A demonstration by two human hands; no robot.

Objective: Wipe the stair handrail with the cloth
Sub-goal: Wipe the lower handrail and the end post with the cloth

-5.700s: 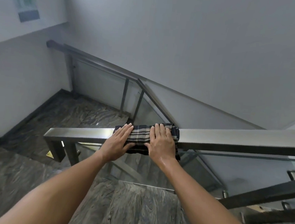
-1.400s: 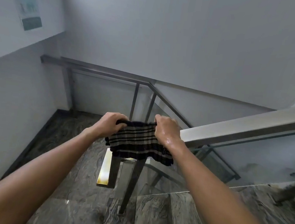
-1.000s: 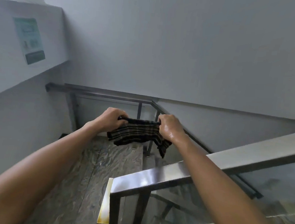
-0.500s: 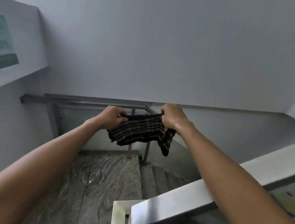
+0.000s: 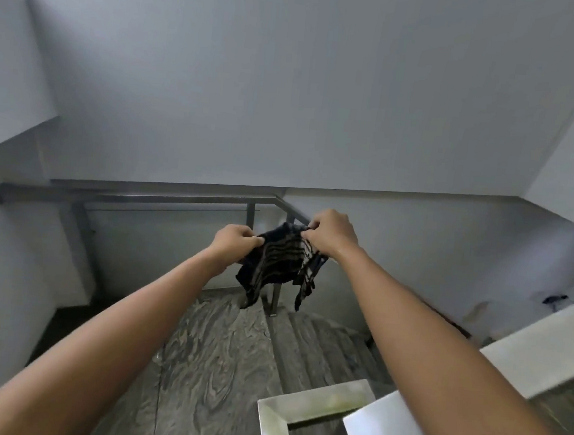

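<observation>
A dark cloth with pale stripes [image 5: 280, 263] hangs bunched in the air at arm's length, held up by both hands. My left hand [image 5: 233, 244] pinches its left top edge, and my right hand [image 5: 332, 233] pinches the right top edge, a little higher. The steel handrail [image 5: 540, 347] runs low at the right, beneath my right forearm, with its end [image 5: 382, 434] near the bottom edge. The cloth is well clear of that rail.
A second, darker handrail [image 5: 136, 198] on steel posts borders the landing below, against the far wall. Grey veined stone floor [image 5: 205, 365] and steps lie beneath my arms. White walls close in on the left and ahead.
The cloth has been lifted off the handrail into the air. My hands have come closer together, bunching it, while the view tilted upward and the rail dropped low.
</observation>
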